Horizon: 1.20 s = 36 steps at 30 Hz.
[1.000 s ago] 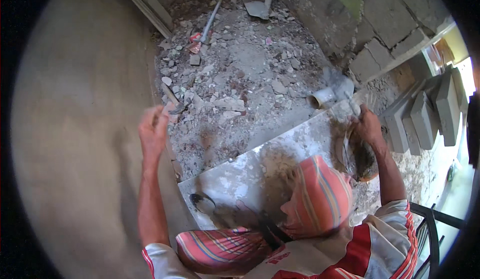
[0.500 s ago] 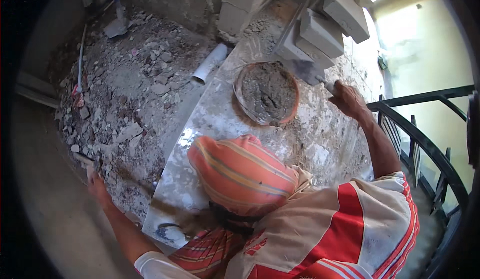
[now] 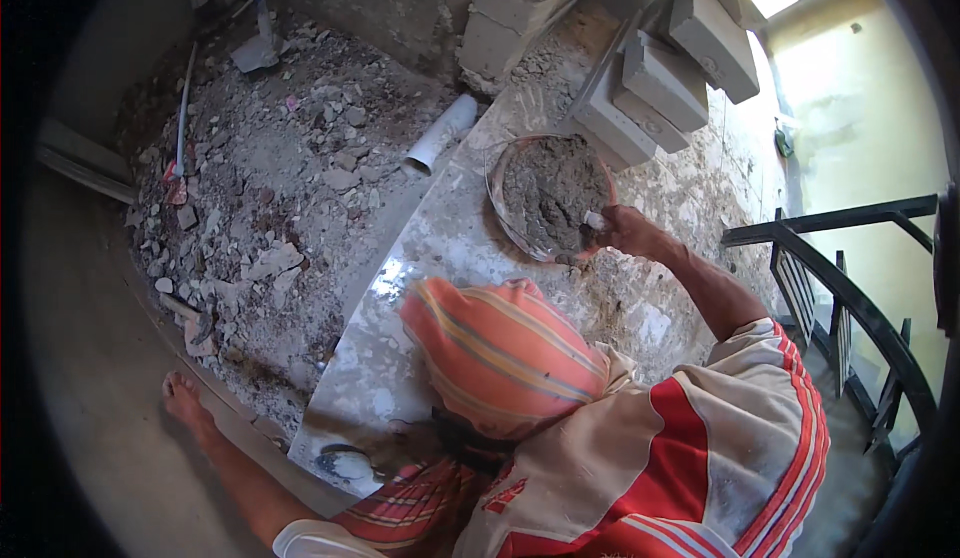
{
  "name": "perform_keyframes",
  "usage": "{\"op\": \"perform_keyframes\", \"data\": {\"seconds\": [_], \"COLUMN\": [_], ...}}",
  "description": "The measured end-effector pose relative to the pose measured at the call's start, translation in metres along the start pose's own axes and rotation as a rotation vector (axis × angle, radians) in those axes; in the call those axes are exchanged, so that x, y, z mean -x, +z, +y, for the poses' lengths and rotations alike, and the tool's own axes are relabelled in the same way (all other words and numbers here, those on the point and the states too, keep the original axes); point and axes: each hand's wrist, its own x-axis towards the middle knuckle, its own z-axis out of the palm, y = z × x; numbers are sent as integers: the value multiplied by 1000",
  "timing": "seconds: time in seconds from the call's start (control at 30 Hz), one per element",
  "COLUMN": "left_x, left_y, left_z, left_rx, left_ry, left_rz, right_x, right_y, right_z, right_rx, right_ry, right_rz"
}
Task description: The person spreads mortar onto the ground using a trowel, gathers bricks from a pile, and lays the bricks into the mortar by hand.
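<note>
My right hand (image 3: 628,232) is closed round the pale handle of a trowel (image 3: 595,220) at the right rim of a round pan (image 3: 497,203). The trowel's blade is hidden, apparently in the wet grey mortar (image 3: 545,193) filling the pan. Far to the left, my left hand (image 3: 183,398) rests beside the rubble, fingers apart and nothing in them. Just beyond it, a tool with a pale handle (image 3: 180,307) lies on the debris. Orange striped cloth (image 3: 510,343) bulges in front of my body, below the pan.
Several grey blocks (image 3: 665,83) are stacked behind the pan, on the pale slab (image 3: 400,308). A white pipe (image 3: 441,136) lies at the slab's edge. Broken rubble (image 3: 260,188) covers the left, with a shovel (image 3: 256,52) behind. A black metal railing (image 3: 840,268) stands right.
My right hand has brought the trowel from beside the blocks left and nearer, to the mortar pan. My left hand has drawn back from the tool on the rubble. The view has shifted slightly.
</note>
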Motion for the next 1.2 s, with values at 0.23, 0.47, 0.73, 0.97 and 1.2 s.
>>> {"op": "perform_keyframes", "data": {"seconds": [0.23, 0.47, 0.73, 0.97, 1.2], "left_x": [17, -14, -4, 11, 14], "left_y": [8, 1, 22, 32, 41], "left_z": [-7, -15, -15, -13, -16], "left_rx": [-31, -202, -130, -28, -180], "left_ry": [61, 88, 104, 78, 35], "left_rz": [-21, -62, -193, -200, -207], "right_x": [32, 44, 44, 50, 55], "right_y": [-23, -31, -23, -45, -7], "right_z": [-39, -20, -55, -88, -10], "right_rx": [-463, -323, 657, 465, 415], "right_ry": [284, 216, 260, 209, 156], "right_rz": [-108, 83, 444, 324, 86]}}
